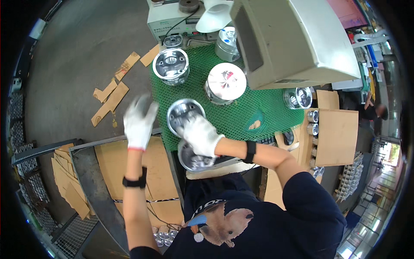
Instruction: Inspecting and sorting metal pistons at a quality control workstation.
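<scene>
My right hand [201, 136], in a white knit glove, reaches over the near left edge of the green mat. Its fingers are bent round the near rim of a shiny metal piston [186, 108] lying hollow side up. Another piston [194, 163] lies under that hand's wrist, partly hidden. Left of the mat, my gloved left hand [140, 123] is raised and smeared by motion. Its thumb and fingers stand apart, with nothing seen in them. Farther back are a hollow-side-up piston [171, 64] and a piston with its shiny flat crown up [226, 82].
Green mesh matting [267, 108] covers the bench. A large beige machine housing [297, 43] overhangs its right side, near a tipped piston [297, 98]. Behind stand a white control box [172, 23] and another piston [227, 45]. Cardboard strips [110, 103] lie on the floor; an open carton [336, 138] holds pistons.
</scene>
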A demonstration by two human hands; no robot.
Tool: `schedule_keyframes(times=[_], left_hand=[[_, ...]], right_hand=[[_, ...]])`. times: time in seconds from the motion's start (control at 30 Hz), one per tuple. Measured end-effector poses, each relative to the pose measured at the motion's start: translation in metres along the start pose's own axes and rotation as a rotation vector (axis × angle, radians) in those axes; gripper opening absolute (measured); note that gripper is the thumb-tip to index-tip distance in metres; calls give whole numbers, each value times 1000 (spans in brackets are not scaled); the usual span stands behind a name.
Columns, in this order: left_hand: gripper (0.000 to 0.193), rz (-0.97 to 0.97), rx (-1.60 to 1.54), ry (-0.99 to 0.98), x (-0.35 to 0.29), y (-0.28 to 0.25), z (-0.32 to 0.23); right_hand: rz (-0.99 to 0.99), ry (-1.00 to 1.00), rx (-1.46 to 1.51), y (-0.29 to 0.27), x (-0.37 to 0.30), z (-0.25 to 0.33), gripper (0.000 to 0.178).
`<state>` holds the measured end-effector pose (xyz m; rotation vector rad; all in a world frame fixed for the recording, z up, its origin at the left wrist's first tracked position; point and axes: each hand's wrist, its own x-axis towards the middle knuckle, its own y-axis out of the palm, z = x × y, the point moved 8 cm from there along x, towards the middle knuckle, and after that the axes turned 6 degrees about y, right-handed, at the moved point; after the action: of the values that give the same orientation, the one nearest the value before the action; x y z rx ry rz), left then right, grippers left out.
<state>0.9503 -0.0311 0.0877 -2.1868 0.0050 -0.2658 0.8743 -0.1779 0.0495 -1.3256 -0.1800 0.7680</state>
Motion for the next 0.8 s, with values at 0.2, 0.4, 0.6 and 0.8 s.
schedule_keyframes(times=[0.2,0.4,0.6,0.8], left_hand=[[41,345,421,275,99,96,-70],[48,447,321,147,90,91,-63],[47,247,-72,-224,-104,42,-21],[58,-66,-250,-1050,-435,-12,2]], right_hand=[[-47,-152,30,3,-92,-15,44],[149,42,-68,11,-161,-61,55],[121,162,-189,6,-182,-59,57],[192,158,-288,34,-171,14,68]])
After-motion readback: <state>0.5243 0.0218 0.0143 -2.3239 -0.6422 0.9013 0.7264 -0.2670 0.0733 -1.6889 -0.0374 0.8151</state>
